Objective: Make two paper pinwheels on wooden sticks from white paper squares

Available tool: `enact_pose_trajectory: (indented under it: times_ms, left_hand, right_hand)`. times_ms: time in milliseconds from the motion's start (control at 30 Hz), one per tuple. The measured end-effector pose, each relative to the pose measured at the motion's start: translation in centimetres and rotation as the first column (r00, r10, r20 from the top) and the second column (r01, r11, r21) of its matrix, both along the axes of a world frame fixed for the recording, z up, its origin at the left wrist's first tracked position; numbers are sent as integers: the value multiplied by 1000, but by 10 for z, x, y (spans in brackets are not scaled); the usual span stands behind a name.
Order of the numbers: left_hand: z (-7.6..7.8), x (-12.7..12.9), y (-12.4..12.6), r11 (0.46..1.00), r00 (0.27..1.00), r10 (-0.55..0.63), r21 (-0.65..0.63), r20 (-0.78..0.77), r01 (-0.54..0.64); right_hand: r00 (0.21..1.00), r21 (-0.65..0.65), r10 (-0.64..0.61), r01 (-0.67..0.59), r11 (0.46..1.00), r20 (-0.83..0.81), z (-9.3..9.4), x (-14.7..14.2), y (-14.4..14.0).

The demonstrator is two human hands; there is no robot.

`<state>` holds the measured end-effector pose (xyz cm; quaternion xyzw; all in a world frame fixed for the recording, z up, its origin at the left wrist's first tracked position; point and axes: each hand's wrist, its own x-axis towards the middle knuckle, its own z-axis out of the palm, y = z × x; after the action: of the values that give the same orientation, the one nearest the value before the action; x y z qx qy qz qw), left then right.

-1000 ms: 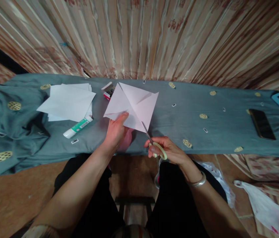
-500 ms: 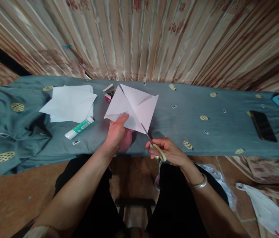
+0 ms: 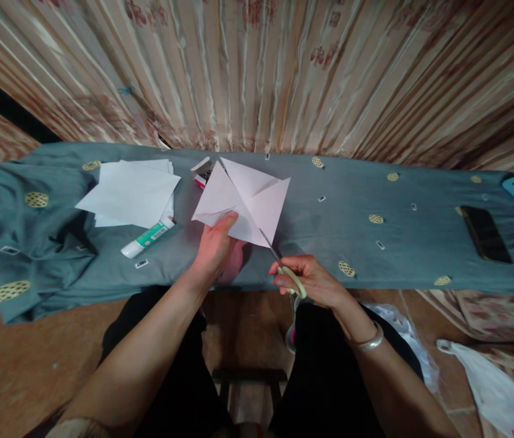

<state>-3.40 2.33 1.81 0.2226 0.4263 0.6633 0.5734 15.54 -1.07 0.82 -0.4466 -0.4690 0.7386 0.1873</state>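
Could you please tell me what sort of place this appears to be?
Most likely a room in a home: a long patterned curtain hangs behind, a pineapple-print cloth covers the work surface, and a dark phone lies on it.

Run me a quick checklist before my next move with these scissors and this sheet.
1. Left hand holding the white sheet: ok.
2. Right hand holding the scissors by the handles: ok.
3. Blades at the sheet's near edge: ok.
4. Left thumb apart from the blades: ok.
5. Space under the sheet clear for the blades: cannot tell, hidden.
6. Glue stick apart from the sheet: ok, beside the paper stack.
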Motion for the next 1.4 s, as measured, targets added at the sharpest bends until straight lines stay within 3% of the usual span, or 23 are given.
enact_pose_trajectory:
  times_ms: [533,800,1133,1400]
  left_hand:
    - [-6,3,-3,1000,995,-28,-12,-92,27]
    - [-6,7,-5,994,994,-97,-54,-49,94]
    - [-5,7,-5,996,995,-89,-29,-54,88]
    - [-10,7,-7,992,984,-103,-82,-148,91]
  right_hand:
    - [1000,20,-1,0,1000,25,3,0,0]
    - [999,80,5,-9,997,47,3,1,1]
    - [999,56,-21,18,998,48,1,0,0]
    - [998,121,20,-27,992,62,-2,3,1]
